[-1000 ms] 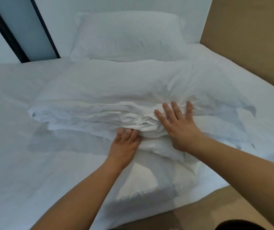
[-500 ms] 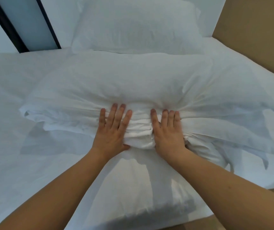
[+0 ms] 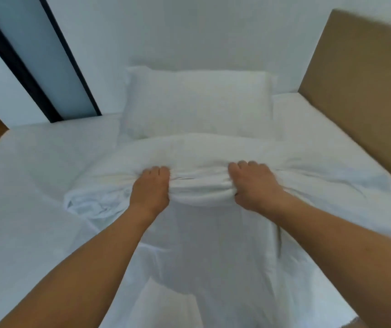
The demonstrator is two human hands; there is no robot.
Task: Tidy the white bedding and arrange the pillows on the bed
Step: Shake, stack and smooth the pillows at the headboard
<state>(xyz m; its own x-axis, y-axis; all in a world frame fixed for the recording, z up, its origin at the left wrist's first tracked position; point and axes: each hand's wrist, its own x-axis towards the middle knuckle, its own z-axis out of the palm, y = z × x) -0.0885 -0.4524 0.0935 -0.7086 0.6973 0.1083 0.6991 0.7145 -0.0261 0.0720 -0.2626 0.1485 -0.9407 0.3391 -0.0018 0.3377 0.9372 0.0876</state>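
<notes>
Both hands grip the bunched near edge of a white pillow (image 3: 204, 157) lying on the bed (image 3: 36, 185): left hand (image 3: 150, 188), right hand (image 3: 253, 185), fingers curled into the cloth. A second pillow (image 3: 197, 100) stands just behind it.

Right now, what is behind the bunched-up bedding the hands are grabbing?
A white pillow leans on the wall behind the bunched bedding. Its bottom edge is hidden by the bedding.
</notes>
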